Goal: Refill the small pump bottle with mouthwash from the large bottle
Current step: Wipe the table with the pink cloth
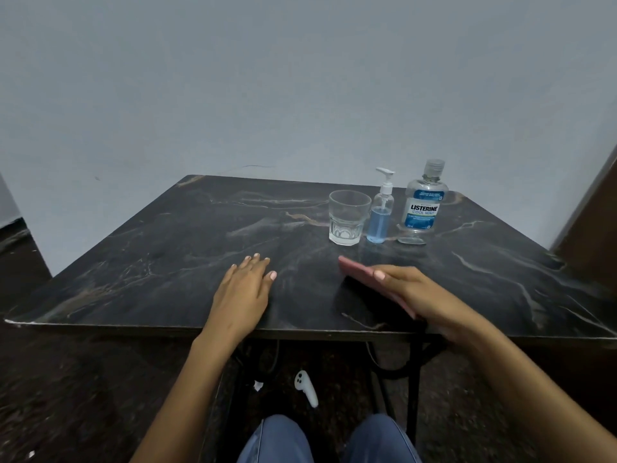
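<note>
Dark marble table: the large bottle and small pump bottle are seen upright, far right, beyond the right hand, which lies nearer and holds a pink phone; the left hand is rested flat, holding nothing.

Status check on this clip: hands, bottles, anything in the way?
Left hand flat on table, holding nothing. Right hand grips pink phone. Pump bottle and large bottle capped, untouched. Glass beside them.
</note>
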{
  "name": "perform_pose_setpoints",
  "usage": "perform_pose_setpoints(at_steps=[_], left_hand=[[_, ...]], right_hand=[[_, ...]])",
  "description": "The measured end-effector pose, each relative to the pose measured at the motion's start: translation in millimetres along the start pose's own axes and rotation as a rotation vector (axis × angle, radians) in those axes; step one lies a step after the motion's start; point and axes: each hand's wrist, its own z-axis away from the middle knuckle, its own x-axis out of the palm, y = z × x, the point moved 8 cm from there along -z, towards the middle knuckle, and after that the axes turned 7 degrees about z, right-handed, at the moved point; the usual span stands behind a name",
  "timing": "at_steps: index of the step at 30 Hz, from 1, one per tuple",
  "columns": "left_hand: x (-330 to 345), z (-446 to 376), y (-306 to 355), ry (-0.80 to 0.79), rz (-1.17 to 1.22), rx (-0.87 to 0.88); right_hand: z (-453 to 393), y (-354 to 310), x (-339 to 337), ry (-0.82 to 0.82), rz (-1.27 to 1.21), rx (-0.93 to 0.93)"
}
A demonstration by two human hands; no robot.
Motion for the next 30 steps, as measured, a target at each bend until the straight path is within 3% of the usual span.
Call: perform_pose_setpoints(at_steps=[2,4,8,13,17,21,26,30], left_hand=[[-2,-3,1,-0.004,0.011,0.005],[-6,-8,4,0.0,0.046,0.017],[-11,-21,12,0.01,0.094,0.049],[-1,-35,19,-0.023,0.039,0.085],[17,-39,24,-0.124,-0.061,0.149],[30,-44,29,-0.194,-0.23,0.211],[31,-54,31,-0.193,-0.416,0.247],[29,-66,22,-0.202,-0.431,0.203]], right_hand=[[-25,4,-6,0.128,-0.227,0.166],[-54,-9,-5,0.27,-0.331,0.214],[-106,-51,12,0.487,0.078,0.167],[-141,-47,63,0.351,0.335,0.232],[-128,-41,58,0.154,0.428,0.088],[-103,-13,53,-0.146,0.755,-0.06],[-106,-9,57,-0.049,0.918,-0.112],[-127,-9,64,-0.053,0.955,-0.071]])
